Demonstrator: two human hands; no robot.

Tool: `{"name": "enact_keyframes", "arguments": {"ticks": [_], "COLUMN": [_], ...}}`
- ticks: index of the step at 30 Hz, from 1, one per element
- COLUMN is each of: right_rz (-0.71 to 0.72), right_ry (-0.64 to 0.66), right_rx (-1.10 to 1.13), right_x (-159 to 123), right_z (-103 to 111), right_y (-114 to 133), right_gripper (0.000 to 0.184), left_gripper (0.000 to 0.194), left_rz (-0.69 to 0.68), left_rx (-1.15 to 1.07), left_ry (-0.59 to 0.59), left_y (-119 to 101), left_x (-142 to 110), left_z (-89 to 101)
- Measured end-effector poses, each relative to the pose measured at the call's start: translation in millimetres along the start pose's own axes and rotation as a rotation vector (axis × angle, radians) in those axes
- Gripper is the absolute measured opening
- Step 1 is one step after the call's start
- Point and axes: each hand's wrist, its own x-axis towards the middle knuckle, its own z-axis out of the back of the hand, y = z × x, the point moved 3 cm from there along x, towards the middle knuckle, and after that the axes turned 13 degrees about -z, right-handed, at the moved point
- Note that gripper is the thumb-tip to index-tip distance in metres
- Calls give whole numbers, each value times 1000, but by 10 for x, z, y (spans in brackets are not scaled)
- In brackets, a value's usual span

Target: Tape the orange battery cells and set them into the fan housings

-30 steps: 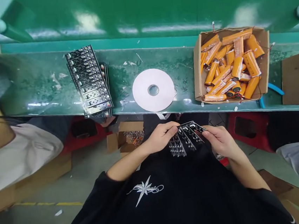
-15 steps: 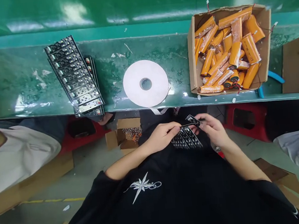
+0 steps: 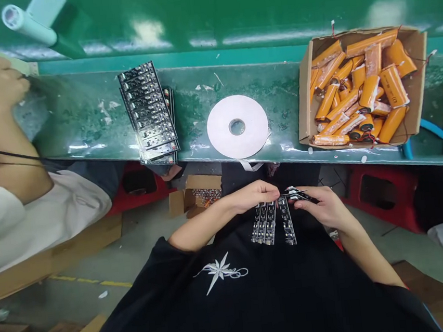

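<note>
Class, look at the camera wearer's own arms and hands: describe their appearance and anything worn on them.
The left hand and right hand are bare, with no gloves, watch or bracelet visible. Plain black, loose sleeves end around the elbows, leaving both forearms uncovered.

Tape roll [image 3: 237,127] beside open bench [image 3: 282,105].

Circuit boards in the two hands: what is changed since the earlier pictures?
One strip now hangs apart from the hanging strips held by the left hand. The right hand first gripped the boards' right end; now it holds board pieces beside them. The white roll, board stack and battery box stayed on the table.
</note>
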Motion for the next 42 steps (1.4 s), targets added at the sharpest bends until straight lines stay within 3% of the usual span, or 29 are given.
{"name": "enact_keyframes", "arguments": {"ticks": [3, 6, 8, 9, 11, 14, 16, 19, 21, 26, 31, 34, 36, 38, 40, 42], "right_rz": [39, 21, -49, -93, -150, -181, -251, -314, -260, -166, -52, 19, -55, -178, -225, -251], "right_ry": [-5, 29, -27, -73, -134, -82, -109, -235, -234, -44, -84, -191, -279, -329, -275, -126], "right_rx": [-98, -161, -144, -99, 70, 327, 334, 174, 54, -123, -198, -199, -140, -2, 226, 363], "right_x": [1, 39, 62, 61, 34, -21, -31, 14, 68, 133, 203, 351, 387, 319, 224, 186], "right_z": [68, 91, 84, 63, -37, -291, -392, -328, -206, 50, 189, 246, 216, 87, -138, -395], "right_y": [40, -29, -140, -204, -321, -442, -507, -527, -453, -277, -546, -748, -780, -721, -600, -492], "right_gripper": [29, 30, 37, 44, 60, 82, 83, 72, 65, 50, 42, 46, 52, 56, 59, 62], "left_gripper": [75, 76, 76, 75, 73, 57, 46, 43, 44, 49, 56, 51, 45, 40, 34, 34], "left_rz": [76, 160, 170, 143, 35, -154, -219, -217, -146, 41, 113, 143, 81, -13, -130, -253], "left_rx": [-88, -91, -83, -70, 26, 375, 575, 673, 599, 185, -155, -157, -84, 20, 263, 584], "left_ry": [2, 118, 178, 156, -4, -278, -327, -308, -268, -69, 28, 113, 57, -96, -283, -402], "left_y": [72, 143, 170, 169, 137, 35, -9, -7, 32, 230, 434, 380, 252, 85, -91, -232], "left_x": [24, 11, -10, -16, -24, -53, -59, -37, -20, 49, 177, 183, 130, 33, -79, -155], "left_z": [-18, -100, -156, -166, -140, -63, -37, 21, 70, 105, 127, 117, 74, 12, -13, -1]}}
